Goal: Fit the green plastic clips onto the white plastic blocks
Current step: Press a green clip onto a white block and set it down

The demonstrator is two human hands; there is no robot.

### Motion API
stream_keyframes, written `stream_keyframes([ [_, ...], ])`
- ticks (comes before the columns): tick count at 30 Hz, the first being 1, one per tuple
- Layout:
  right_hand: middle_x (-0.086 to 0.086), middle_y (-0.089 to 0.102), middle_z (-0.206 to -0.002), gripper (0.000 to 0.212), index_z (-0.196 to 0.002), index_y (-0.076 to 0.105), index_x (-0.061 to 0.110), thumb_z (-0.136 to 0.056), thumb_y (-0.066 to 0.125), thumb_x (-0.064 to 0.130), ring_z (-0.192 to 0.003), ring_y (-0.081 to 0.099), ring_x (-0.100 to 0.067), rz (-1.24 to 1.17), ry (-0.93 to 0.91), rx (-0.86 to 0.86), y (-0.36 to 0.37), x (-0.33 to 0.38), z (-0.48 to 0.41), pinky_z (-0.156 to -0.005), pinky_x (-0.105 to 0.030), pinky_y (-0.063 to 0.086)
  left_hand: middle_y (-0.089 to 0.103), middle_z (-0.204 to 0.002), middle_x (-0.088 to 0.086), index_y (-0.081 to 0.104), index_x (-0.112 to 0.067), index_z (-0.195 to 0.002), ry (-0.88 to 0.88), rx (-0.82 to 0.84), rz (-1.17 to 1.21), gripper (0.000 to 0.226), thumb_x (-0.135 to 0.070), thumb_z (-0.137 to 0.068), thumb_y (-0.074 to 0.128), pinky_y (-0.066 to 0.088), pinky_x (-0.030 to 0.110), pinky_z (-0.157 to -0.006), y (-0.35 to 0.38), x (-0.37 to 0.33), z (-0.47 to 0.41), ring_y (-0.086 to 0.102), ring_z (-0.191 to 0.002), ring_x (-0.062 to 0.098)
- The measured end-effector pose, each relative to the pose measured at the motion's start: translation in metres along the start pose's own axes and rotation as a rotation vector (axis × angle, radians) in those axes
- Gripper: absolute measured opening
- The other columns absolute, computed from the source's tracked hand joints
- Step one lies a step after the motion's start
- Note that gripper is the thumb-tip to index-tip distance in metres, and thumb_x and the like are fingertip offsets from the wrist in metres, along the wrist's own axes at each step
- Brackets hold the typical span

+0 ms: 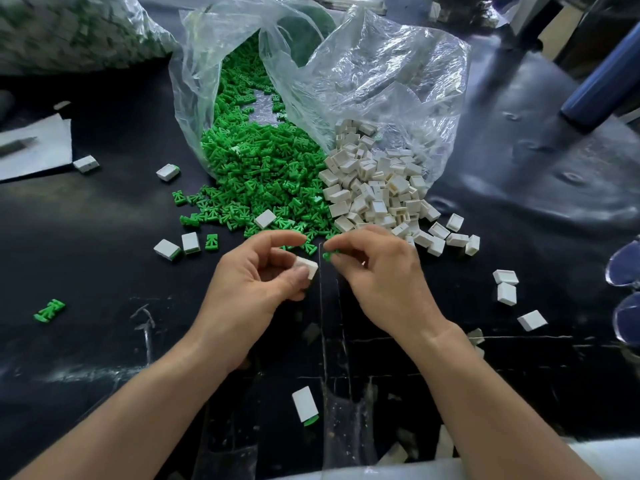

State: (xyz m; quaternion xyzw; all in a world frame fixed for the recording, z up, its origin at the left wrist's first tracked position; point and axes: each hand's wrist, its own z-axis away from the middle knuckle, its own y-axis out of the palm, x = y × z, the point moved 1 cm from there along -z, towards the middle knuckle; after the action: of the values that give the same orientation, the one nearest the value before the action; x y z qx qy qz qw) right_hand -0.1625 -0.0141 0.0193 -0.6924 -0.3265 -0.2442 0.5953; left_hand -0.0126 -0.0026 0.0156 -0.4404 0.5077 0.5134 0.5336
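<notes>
My left hand (pixel 258 282) pinches a white plastic block (pixel 307 266) between thumb and fingers, just above the black table. My right hand (pixel 377 271) pinches a small green clip (pixel 329 255) at its fingertips, a short gap to the right of the block. Behind the hands, a heap of green clips (pixel 263 174) spills from a clear bag. A heap of white blocks (pixel 377 192) spills from a second clear bag beside it.
Fitted blocks with green ends lie scattered: one near the front edge (pixel 305 405), two at the left (pixel 180 245). Loose white blocks (pixel 507 292) lie at the right, a lone green clip (pixel 50 310) at the left. Paper with a pen (pixel 31 147) lies far left; a blue tube (pixel 602 84) stands far right.
</notes>
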Motion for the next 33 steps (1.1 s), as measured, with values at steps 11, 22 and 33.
stream_keyframes([
  [11,0.002,0.066,-0.081,0.023,-0.078,0.063,0.030,-0.086,0.062,0.009,-0.077,0.065,-0.018,-0.414,0.053,0.043,-0.0041,0.0078,0.0024,-0.077,-0.035,0.054,0.072,-0.075,0.008,0.063,-0.005,-0.085,-0.115,0.040,0.217,0.018,-0.006,-0.068,0.063,0.054,0.018,-0.059,0.0006,-0.0014,-0.0012,0.071,-0.071,0.018],
  [22,0.002,0.066,-0.076,0.024,-0.078,0.061,0.031,-0.086,0.062,0.009,-0.071,0.064,-0.012,-0.394,0.037,0.061,-0.0018,0.0055,0.0029,-0.073,-0.032,0.055,0.071,-0.074,0.009,0.064,-0.006,-0.081,-0.122,0.069,0.194,0.009,-0.002,-0.073,0.062,0.053,0.019,-0.057,0.0001,0.0007,-0.0010,0.070,-0.068,0.019],
  [33,0.009,0.063,-0.069,0.019,-0.080,0.060,0.028,-0.089,0.058,0.012,-0.064,0.062,-0.004,-0.375,0.052,0.181,0.0011,0.0032,0.0036,-0.068,-0.025,0.055,0.071,-0.069,0.008,0.061,-0.006,-0.079,-0.044,0.064,0.035,0.004,-0.007,-0.076,0.063,0.053,0.019,-0.054,0.0018,-0.0014,0.0009,0.069,-0.062,0.015],
])
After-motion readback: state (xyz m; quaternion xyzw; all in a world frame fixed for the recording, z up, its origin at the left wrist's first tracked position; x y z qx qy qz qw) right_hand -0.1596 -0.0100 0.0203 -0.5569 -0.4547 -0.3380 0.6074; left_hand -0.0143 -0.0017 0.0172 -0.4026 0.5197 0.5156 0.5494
